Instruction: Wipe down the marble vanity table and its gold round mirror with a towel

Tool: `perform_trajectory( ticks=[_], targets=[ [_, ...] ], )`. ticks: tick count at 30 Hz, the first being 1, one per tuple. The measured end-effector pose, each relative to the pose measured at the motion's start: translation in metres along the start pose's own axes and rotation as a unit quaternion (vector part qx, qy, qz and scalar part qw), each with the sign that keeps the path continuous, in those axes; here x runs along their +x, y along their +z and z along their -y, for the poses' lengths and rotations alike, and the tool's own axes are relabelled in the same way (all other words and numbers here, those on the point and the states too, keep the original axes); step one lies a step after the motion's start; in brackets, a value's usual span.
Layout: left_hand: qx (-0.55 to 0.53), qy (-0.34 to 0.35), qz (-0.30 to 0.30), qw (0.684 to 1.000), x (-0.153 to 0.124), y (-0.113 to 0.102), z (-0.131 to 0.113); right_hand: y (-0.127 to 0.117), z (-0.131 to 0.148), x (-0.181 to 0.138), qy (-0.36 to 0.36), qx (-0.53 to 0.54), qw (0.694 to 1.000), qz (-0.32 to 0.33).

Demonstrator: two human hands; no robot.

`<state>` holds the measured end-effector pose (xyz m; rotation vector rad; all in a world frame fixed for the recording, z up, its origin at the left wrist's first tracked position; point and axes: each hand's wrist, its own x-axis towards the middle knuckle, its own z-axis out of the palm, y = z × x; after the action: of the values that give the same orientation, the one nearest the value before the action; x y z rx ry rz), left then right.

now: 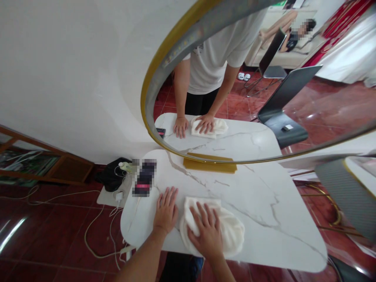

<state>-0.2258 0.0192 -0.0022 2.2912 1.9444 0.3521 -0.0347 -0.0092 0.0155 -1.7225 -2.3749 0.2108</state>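
My right hand [208, 231] lies spread on a folded white cloth [232, 229], pressing it against the marble-patterned white table [270, 235]. The cloth is bunched and rounded on its right side. To the left of the cloth, my left hand [166, 209] rests flat on the bare tabletop with its fingers stretched out, holding nothing. A dark phone-like object [145, 177], blurred out, lies near the table's left edge, beyond my left hand.
A large round mirror [188, 90] with a gold rim stands on a gold base [210, 163] at the table's back, reflecting both hands. Cables [88, 239] trail over the red tiled floor [44, 235] at left. A grey stool-like piece [343, 192] stands at right.
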Motion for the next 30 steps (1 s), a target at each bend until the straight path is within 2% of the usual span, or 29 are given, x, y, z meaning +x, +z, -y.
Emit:
perform_trajectory(
  ticks=[4,7,18,22,26,30],
  targets=[
    [0.007,0.001,0.007,1.000,0.000,-0.001,0.000,0.003,0.003,-0.031,-0.005,0.010,1.000,0.016],
    [0.005,-0.001,0.012,1.000,0.000,0.000,0.000,0.004,-0.003,-0.028,-0.024,0.007,1.000,0.018],
    [0.026,0.006,0.007,1.000,-0.001,0.003,0.003,0.001,-0.034,0.068,-0.017,-0.026,1.000,-0.004],
    [0.044,0.011,0.002,0.999,-0.002,0.006,0.005,0.002,-0.039,0.088,-0.009,-0.020,1.000,-0.014],
    [0.053,0.014,-0.002,0.999,-0.002,0.008,0.006,0.004,-0.038,0.083,0.002,-0.019,1.000,-0.019],
    [0.058,0.015,-0.012,0.998,-0.003,0.009,0.006,0.004,-0.029,0.056,0.000,-0.030,0.999,-0.019]
  ],
)
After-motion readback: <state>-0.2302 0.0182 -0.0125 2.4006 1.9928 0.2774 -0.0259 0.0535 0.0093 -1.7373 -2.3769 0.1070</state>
